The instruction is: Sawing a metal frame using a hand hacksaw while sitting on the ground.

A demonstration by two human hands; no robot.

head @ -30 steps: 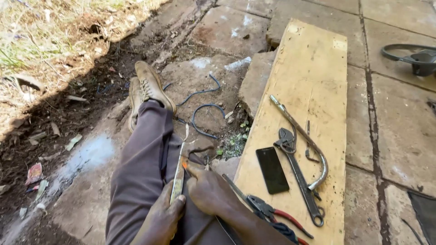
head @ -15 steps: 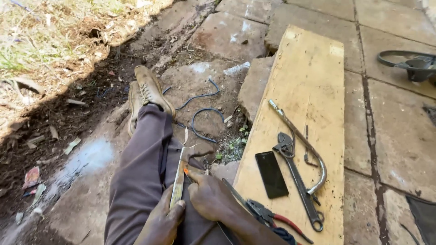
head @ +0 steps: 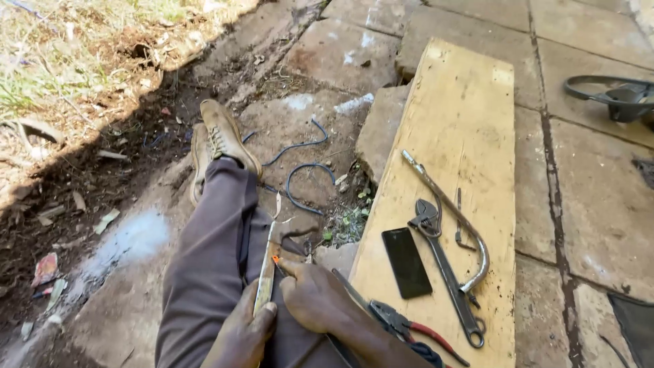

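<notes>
I sit with my legs in grey trousers stretched out and tan shoes on my feet. My left hand grips a thin pale strip that lies along my thigh. My right hand pinches a small tool with an orange tip against the strip's upper part. What kind of tool it is I cannot make out.
A yellow wooden board lies to my right with a black phone, an adjustable wrench, a bent metal bar and red-handled pliers on it. Blue cable pieces lie on the paving. A black steering wheel sits far right.
The view has drifted slightly. Both hands stay on the strip over my thigh, with only small shifts.
</notes>
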